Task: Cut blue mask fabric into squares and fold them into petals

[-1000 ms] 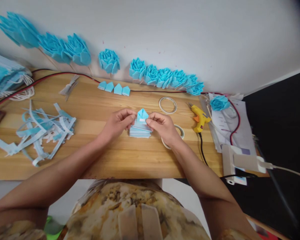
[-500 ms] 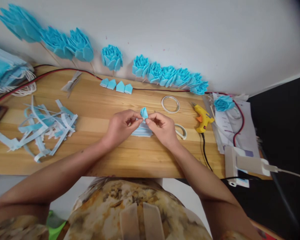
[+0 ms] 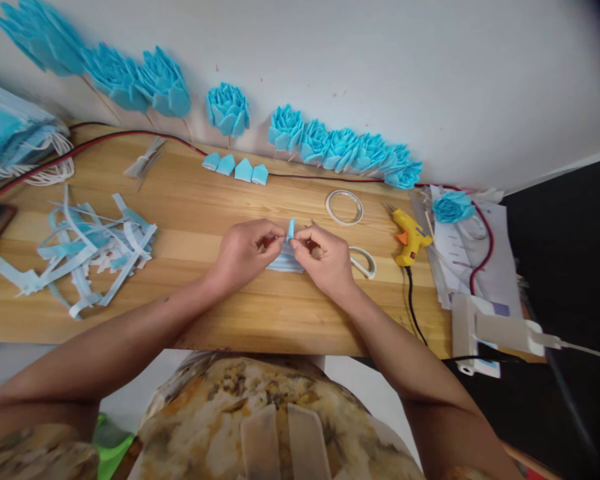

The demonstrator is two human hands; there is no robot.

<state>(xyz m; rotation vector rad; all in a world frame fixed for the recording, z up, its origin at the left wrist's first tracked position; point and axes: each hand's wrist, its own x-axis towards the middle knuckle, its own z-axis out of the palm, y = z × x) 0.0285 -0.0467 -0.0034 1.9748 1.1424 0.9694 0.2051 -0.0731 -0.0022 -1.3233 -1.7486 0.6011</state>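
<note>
Between the fingertips of my left hand (image 3: 250,253) and my right hand (image 3: 326,257) stands a small folded blue fabric piece (image 3: 291,229), narrow and pointed at the top. Both hands pinch it low down, one from each side. Beneath my hands lies a pale blue pleated face mask piece (image 3: 286,261), partly covered by the fingers. Beside my right hand is a roll of white tape (image 3: 364,263), and a second white tape ring (image 3: 345,208) lies farther back. Several folded blue petals (image 3: 243,170) sit in a row behind my hands.
Blue fabric flowers (image 3: 229,110) on sticks line the wall. Cut mask strips (image 3: 90,250) are heaped at left, near a stack of masks (image 3: 10,133). To the right are a yellow glue gun (image 3: 411,238), papers (image 3: 500,247) and a white power strip (image 3: 463,327).
The blue piece between my fingers has turned and now looks narrower. Both hands keep their pinch in nearly the same place. The view has shifted slightly.
</note>
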